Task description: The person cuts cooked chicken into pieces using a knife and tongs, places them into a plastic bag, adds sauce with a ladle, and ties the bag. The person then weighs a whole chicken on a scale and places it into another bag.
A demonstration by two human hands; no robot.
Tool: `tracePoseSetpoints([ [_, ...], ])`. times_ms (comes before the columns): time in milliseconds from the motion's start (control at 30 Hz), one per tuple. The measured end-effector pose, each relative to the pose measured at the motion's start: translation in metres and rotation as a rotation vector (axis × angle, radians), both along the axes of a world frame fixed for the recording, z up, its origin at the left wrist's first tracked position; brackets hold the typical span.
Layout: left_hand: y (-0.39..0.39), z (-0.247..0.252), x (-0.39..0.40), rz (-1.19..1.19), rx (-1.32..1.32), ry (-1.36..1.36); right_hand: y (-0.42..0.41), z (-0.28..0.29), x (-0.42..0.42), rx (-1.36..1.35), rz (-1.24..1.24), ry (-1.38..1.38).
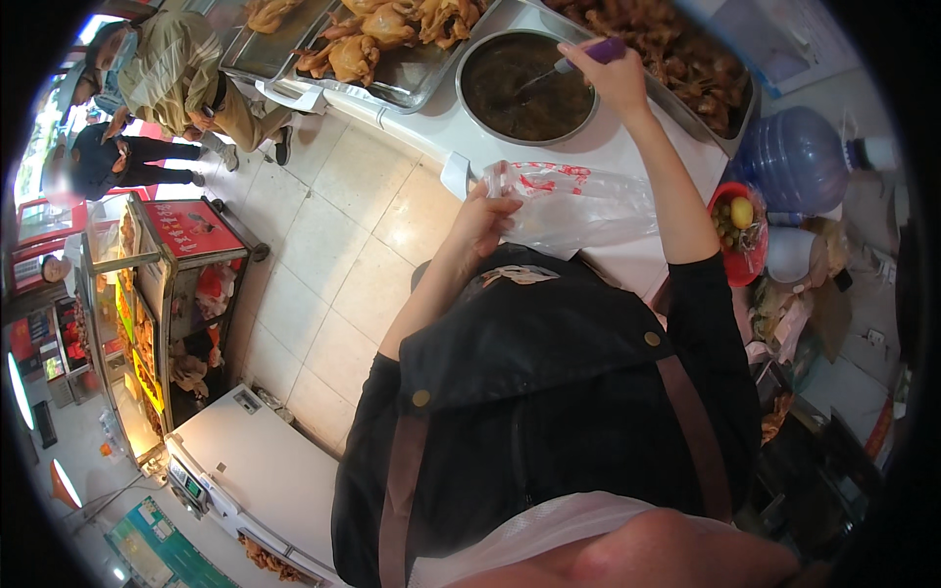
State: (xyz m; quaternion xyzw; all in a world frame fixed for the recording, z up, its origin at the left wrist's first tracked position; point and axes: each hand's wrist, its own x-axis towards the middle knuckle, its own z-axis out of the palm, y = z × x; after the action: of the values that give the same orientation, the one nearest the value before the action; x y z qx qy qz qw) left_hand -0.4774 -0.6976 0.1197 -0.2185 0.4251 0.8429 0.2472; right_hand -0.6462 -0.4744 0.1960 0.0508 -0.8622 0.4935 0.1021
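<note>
My left hand (487, 220) grips the mouth end of a clear plastic bag (581, 209) printed in red. The bag lies sideways across the white counter's front, close to my apron (537, 331). In my right hand (614, 81) is the purple handle of a ladle or spoon (566, 66). Its metal shaft slants into a round steel basin (478, 121) of dark brown liquid (522, 103), and the submerged end is hidden. Whether anything is inside the bag, I cannot tell.
Cooked whole chickens (382, 29) fill a steel tray beyond the basin. Another tray holds brown meat pieces (684, 66). At right stand a blue water jug (794, 158) and a red bowl (746, 275). A glass food cart (198, 228) and people (176, 73) are at left.
</note>
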Motion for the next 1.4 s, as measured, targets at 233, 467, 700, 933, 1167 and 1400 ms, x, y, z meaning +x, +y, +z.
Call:
tracePoseSetpoints([
  [233,-0.002,0.014,-0.006,0.048,-0.028,-0.041,0.003,-0.027,0.016,-0.505,-0.202,-0.195],
  [467,0.004,0.021,-0.021,0.115,0.078,-0.117,0.025,-0.020,0.027,-0.684,-0.224,-0.159],
  [700,0.020,0.056,-0.029,0.048,0.053,-0.052,0.065,-0.014,0.029,-0.700,-0.230,-0.151],
  [933,0.017,0.034,-0.060,-0.030,0.165,-0.075,0.085,-0.016,0.033,-0.701,-0.215,-0.102],
  [1167,0.017,0.028,-0.075,0.063,0.268,-0.130,0.096,-0.012,0.035,-0.735,-0.241,-0.101],
  [1400,0.011,0.003,-0.095,0.062,0.415,-0.191,0.102,-0.004,0.034,-0.747,-0.204,-0.118],
])
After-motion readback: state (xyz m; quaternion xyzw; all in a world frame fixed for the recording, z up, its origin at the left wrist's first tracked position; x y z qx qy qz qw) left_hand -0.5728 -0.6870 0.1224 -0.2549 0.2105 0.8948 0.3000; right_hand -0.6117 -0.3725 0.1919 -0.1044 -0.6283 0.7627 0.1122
